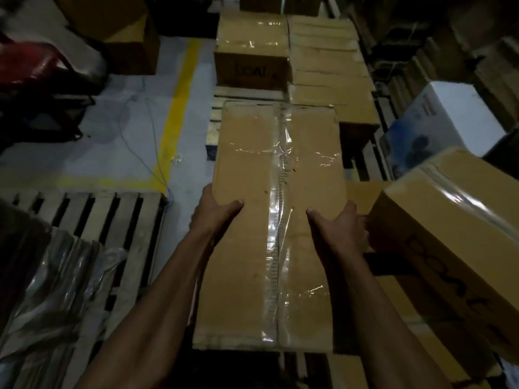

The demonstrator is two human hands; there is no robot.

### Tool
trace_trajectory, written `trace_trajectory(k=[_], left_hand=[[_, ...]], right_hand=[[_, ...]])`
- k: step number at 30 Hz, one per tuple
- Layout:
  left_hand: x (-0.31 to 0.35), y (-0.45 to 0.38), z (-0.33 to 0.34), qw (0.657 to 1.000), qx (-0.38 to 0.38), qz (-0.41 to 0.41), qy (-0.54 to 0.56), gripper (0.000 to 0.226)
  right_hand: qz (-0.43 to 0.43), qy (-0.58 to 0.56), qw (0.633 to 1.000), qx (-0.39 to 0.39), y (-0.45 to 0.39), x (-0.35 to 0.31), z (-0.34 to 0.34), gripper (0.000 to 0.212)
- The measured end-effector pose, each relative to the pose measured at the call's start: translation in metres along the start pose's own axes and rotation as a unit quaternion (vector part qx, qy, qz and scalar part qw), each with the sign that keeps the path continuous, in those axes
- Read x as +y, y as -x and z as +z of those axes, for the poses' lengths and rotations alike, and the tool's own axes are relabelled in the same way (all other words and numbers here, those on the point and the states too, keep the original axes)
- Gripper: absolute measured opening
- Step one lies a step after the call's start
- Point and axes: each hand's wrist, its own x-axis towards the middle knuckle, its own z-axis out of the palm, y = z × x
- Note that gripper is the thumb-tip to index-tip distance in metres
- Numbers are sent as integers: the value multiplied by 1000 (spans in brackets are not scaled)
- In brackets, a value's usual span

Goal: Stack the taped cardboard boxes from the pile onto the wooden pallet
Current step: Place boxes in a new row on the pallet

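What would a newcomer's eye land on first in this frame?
First, the long brown cardboard box sealed with clear tape, filling the centre, with the left hand and right hand gripping its two long sides. Next, the yellow painted floor line at upper left, and the white and blue printed carton at the right edge, bright against the dim brown stacks.

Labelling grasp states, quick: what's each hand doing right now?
Left hand: gripping the left edge of the long brown taped cardboard box, thumb on top.
Right hand: gripping its right edge, thumb on top.
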Motion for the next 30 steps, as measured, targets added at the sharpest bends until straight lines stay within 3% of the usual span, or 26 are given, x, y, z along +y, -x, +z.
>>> trace_trajectory(k=[5,9,18,30], left_hand=[[57,-54,-71,984,41,55,-164,91],[86,-92,-109,971,73,85,-211,93],[139,-229,-154,958,115,89,-246,98],[276,-480,-157,955,150,93,-240,96]], right_hand=[[5,-25,998,50,-7,-96,49,82],[-4,-37,997,66,-23,-159,73,87],[-39,-50,996,57,-116,-282,132,84],[-88,-106,991,7,-342,-486,168,86]])
